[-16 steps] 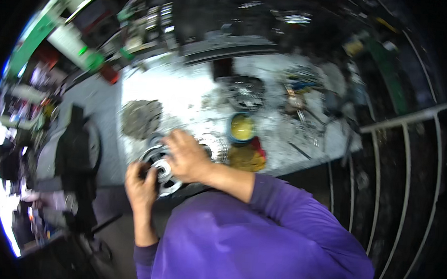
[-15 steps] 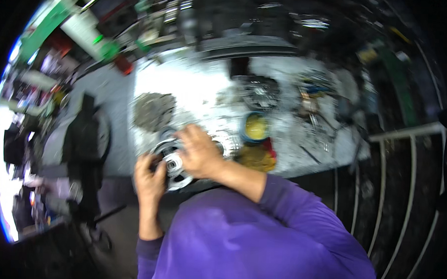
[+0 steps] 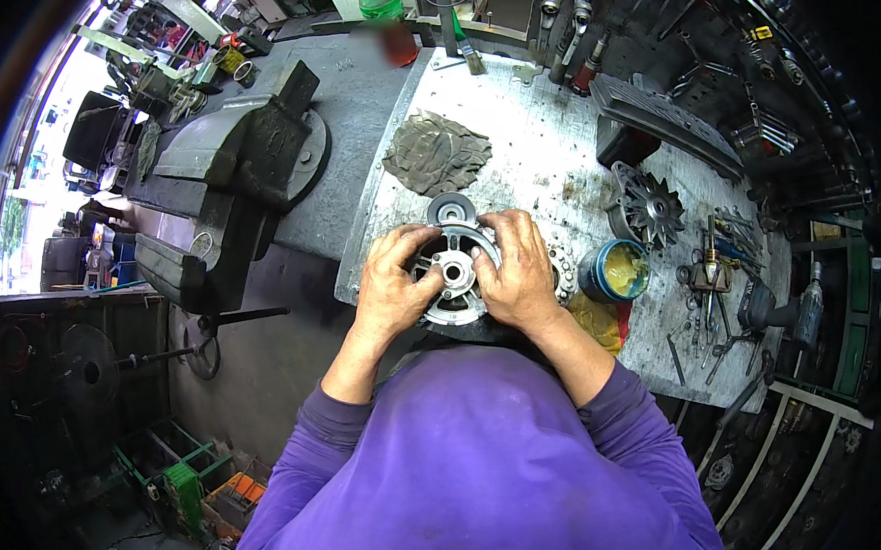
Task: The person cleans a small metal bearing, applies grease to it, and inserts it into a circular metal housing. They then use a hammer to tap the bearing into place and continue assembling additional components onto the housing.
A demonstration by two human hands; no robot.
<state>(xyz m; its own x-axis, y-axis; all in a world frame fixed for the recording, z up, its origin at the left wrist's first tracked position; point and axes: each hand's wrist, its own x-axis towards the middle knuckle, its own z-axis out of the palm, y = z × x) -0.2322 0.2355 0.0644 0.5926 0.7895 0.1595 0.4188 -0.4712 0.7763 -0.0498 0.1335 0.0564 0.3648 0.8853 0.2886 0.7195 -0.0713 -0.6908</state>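
Observation:
At the near edge of the bench, a round silver alternator housing (image 3: 455, 314) with a spoked face and a central bore sits between my hands. My left hand (image 3: 393, 276) closes round its left side, thumb beside the hub. On the opposite side my right hand (image 3: 519, 276) grips the rim, thumb resting on the face. A small grey pulley (image 3: 451, 209) lies just beyond the housing. Partly hidden behind my right hand is a metal ring-shaped part (image 3: 562, 270). To its right stands a blue tub (image 3: 597, 284) of yellowish grease.
A crumpled grey rag (image 3: 438, 154) lies on the metal-topped bench (image 3: 526, 121). A finned fan part (image 3: 652, 211) and several hand tools (image 3: 721, 268) are to the right. A large bench vice (image 3: 235, 148) stands left. A yellow-red cloth (image 3: 601, 321) lies beside the tub.
My view has swung, shifting the bench rightward and sharpening. My right hand has gone from reaching over the housing's far side to gripping its right side; my left hand remains on the left.

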